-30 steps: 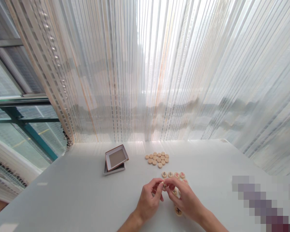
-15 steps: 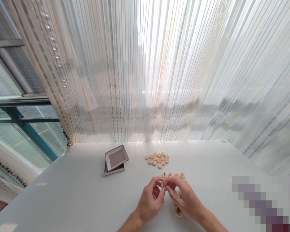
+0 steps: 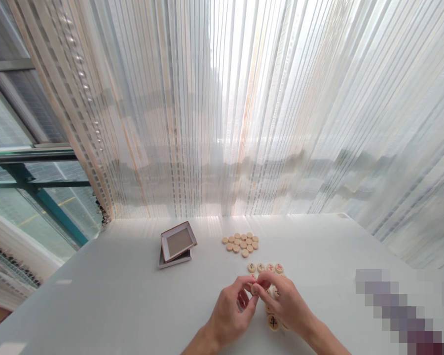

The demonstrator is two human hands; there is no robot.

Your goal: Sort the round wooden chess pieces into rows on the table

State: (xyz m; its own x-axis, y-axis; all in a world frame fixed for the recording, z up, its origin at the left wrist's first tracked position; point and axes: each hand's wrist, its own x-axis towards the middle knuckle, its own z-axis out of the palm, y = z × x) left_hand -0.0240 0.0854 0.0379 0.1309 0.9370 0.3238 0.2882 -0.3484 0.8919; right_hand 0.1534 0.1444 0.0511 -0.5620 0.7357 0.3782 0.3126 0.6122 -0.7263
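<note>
My left hand (image 3: 232, 308) and my right hand (image 3: 285, 304) meet near the front of a white table (image 3: 114, 291), fingertips pinched together on one round wooden chess piece (image 3: 255, 289). Under and around my right hand lie several face-up pieces with red or black characters; a row of them (image 3: 265, 267) sits just beyond my fingers and one black-marked piece (image 3: 273, 322) lies by my right wrist. Farther back is a tight cluster of blank face-down pieces (image 3: 241, 243).
A small open box with its lid askew (image 3: 177, 244) sits left of the pieces. Sheer striped curtains (image 3: 244, 108) hang behind the table's far edge, and a window (image 3: 25, 162) is at the left. A blurred patch covers the lower right corner.
The piece between my fingertips was turned face up half a second ago and has since been lowered slightly toward the table, with both hands dropping a little.
</note>
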